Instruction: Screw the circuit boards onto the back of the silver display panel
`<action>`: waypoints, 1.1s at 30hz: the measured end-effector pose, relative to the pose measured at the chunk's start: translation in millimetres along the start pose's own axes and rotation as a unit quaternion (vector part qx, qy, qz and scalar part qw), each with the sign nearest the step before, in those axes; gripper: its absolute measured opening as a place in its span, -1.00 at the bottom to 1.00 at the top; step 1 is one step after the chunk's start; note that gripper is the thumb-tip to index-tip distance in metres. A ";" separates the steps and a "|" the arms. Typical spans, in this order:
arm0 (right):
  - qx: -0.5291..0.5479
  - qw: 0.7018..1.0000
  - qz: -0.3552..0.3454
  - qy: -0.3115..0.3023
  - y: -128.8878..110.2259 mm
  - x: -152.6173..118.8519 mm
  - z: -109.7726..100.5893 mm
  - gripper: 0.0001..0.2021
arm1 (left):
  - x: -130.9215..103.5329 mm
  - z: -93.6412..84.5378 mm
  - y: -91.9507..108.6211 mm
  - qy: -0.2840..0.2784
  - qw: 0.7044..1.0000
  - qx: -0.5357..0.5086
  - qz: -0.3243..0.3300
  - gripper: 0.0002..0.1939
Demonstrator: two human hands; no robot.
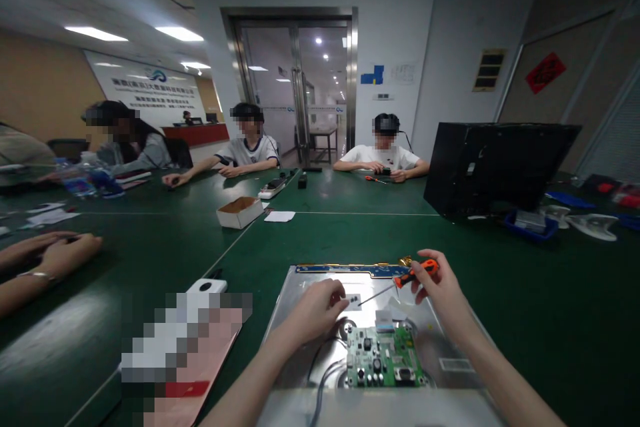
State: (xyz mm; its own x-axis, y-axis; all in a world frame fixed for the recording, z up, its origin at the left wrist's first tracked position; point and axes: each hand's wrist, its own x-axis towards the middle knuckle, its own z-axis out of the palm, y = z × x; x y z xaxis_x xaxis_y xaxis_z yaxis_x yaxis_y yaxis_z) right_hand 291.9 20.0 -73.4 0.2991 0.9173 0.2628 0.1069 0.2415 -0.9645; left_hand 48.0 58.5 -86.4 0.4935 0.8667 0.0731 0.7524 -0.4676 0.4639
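My right hand (443,287) is wrapped round the orange and black handle of a screwdriver (425,271). Its thin shaft slants down to the left, and the tip is at a small pale patch with dark spots (354,300). Beside that patch my left hand (323,303) has its fingers curled; whether anything is between them is hidden. Both hands are over the silver metal back of a flat panel (295,293). Nearer to me, a green circuit board (370,353) sits on it, with a grey cable (323,390) at its left. A narrow blue circuit strip (345,270) runs along the far edge.
A large black monitor casing (500,167) stands at the right, near a blue tray (530,225). At the left lie a white device (207,287) and a blurred pink item (200,373). Farther off are an open box (240,213) and several people round the green table (350,233).
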 end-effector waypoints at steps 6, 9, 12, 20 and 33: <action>0.024 0.999 0.031 -0.017 10.3 -2.2 3.6 -0.41 | -2.8 0.5 -4.3 -0.017 1.000 -0.001 0.012 -0.93; 0.032 0.998 0.040 -0.025 11.4 -2.0 2.9 -0.41 | -3.8 -3.5 -2.4 -0.027 0.999 -0.008 0.018 -0.92; 0.037 0.998 0.050 -0.028 7.5 -3.0 1.6 -0.41 | -6.5 -8.1 -0.2 -0.038 0.999 -0.022 0.024 -0.90; 0.050 0.996 0.059 -0.034 -2.5 -8.5 5.1 -0.40 | -26.7 -12.1 7.8 -0.073 0.980 -0.184 0.004 -0.92; 0.066 0.991 0.069 -0.094 -3.4 -22.8 16.6 -0.46 | -45.4 -4.6 17.7 -0.175 0.956 -0.234 0.011 -0.92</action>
State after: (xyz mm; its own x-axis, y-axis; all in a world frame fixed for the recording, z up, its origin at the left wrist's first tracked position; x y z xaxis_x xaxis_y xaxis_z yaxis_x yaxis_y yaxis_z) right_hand 269.0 3.6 -76.5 0.1197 0.9842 0.1306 -0.0517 0.1376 -0.9891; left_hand 36.9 11.6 -77.4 0.6846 0.7075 -0.1754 0.5037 -0.2853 0.8154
